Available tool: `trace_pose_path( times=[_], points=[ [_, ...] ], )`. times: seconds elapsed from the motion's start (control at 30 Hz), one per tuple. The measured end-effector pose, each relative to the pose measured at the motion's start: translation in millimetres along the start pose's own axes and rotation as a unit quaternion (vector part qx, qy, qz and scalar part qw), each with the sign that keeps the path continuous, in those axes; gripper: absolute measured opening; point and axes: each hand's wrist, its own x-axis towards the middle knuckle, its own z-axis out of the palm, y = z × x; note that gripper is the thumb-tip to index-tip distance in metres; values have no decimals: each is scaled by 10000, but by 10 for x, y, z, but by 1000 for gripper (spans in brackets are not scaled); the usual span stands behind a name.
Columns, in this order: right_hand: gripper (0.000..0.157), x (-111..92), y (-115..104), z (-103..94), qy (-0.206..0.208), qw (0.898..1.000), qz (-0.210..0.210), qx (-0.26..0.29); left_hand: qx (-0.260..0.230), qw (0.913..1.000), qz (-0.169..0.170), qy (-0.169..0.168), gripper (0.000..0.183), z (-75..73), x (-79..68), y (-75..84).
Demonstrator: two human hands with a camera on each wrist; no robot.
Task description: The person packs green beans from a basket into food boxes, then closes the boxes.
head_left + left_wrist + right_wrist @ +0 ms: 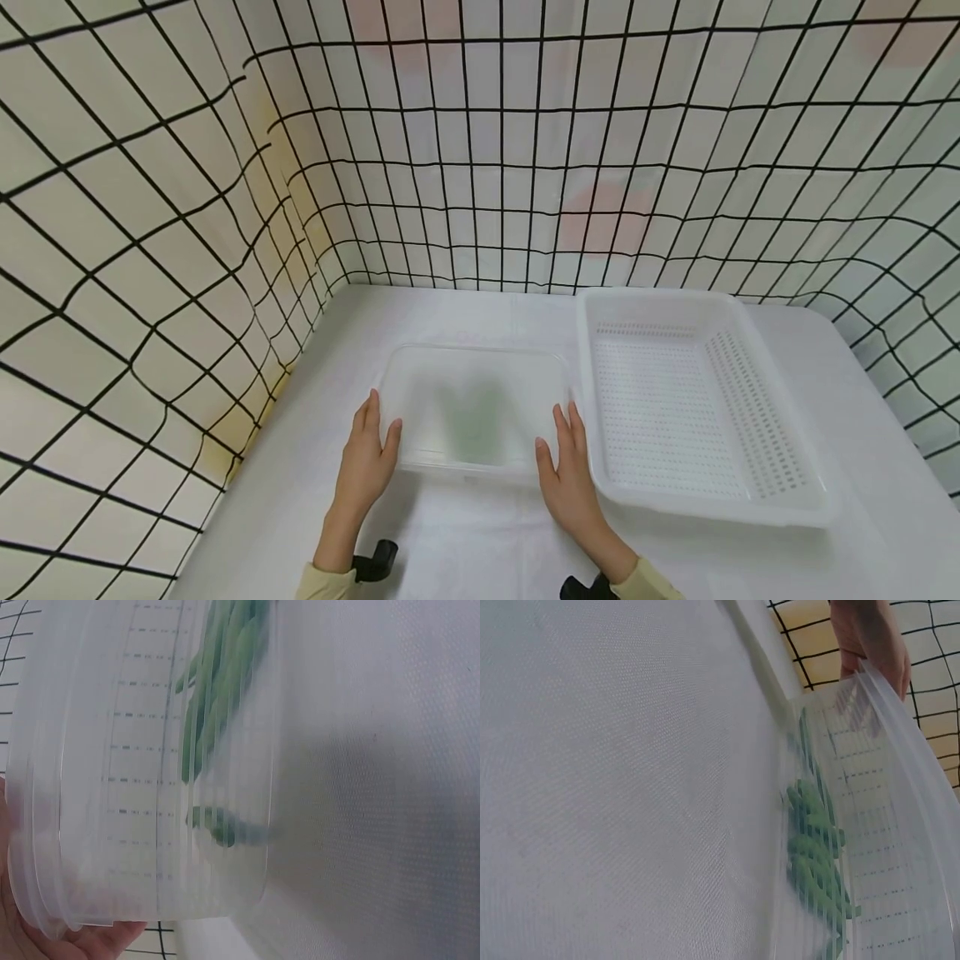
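Observation:
A translucent plastic container (pixel 480 408) with a frosted top sits on the white table, long side toward me. Green pods (pixel 225 682) lie inside on its floor, blurred through the top in the head view and clearer through the ribbed wall in the right wrist view. My left hand (pixel 366 462) rests against the container's left end, fingers extended; it also shows at the far end in the right wrist view. On the opposite end, my right hand (pixel 572 483) lies along the right side with straight fingers. The exact kind of pod is unclear.
A white perforated basket (pixel 780 492) stands just right of the container, close to my right hand. Black wire mesh (pixel 502 167) backed by pale cloth rises behind and at both sides. White cloth covers the table (pixel 480 542). Black mounts (pixel 377 561) sit at the wrists.

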Motion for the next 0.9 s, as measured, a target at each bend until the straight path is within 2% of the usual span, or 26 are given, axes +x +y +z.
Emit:
trace_pose_path(
  times=[0.6, 0.77, 0.9],
  points=[
    [62, -37, -2, -32, -126, 9999, 60, -17, -17, 9997, 146, 175, 64, 9, -9, -8],
    [64, -58, -20, -58, -201, 9998, 57, 35, -87, 9999, 46, 45, 66, 1, -4, -6],
    [66, -140, -36, -55, -189, 9994, -171, -233, -106, 9999, -79, -64, 67, -14, -4, -7]
  ],
)
